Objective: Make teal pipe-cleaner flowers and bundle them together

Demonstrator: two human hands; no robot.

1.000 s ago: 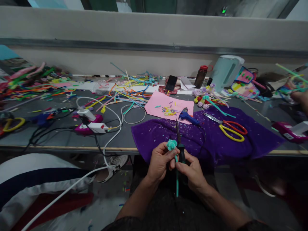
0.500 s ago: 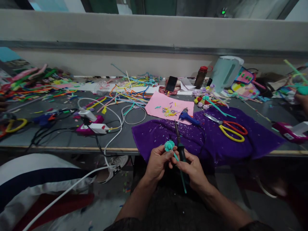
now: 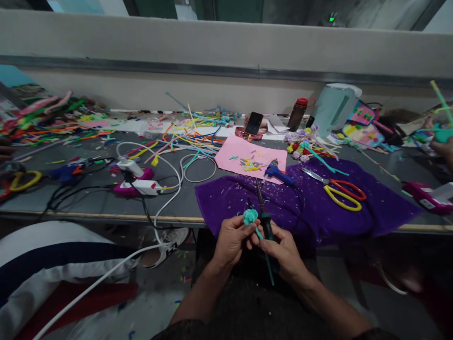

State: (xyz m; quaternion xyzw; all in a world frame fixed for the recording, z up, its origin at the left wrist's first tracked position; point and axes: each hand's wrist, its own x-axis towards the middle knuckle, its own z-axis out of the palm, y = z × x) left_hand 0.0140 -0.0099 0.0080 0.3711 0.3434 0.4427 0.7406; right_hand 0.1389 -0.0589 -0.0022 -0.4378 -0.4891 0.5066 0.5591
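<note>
Just beyond the table's front edge, my left hand (image 3: 230, 241) pinches a turquoise pipe-cleaner flower (image 3: 250, 216) below its ruffled head. Its short stem slants down toward my right hand (image 3: 285, 248), whose thumb lies against the stem's lower end. The fingers of that right hand are wrapped around the dark handle of a soldering iron (image 3: 266, 225). The iron's metal shaft points up and away over the purple cloth (image 3: 226, 193), and its green cord hangs below. The flower head is close to the iron's handle, left of it.
On the cloth lie scissors (image 3: 341, 193) and a blue glue gun (image 3: 279, 174), partly over pink paper (image 3: 226, 153) with clippings. Pipe cleaners (image 3: 198, 137), a phone (image 3: 254, 123), a bottle (image 3: 297, 113) and a kettle (image 3: 334, 108) stand or lie behind. Left is a power strip (image 3: 132, 185). Other people sit on both sides.
The camera view has shifted slightly. Both hands keep nearly the same hold, with the flower head turned a little.
</note>
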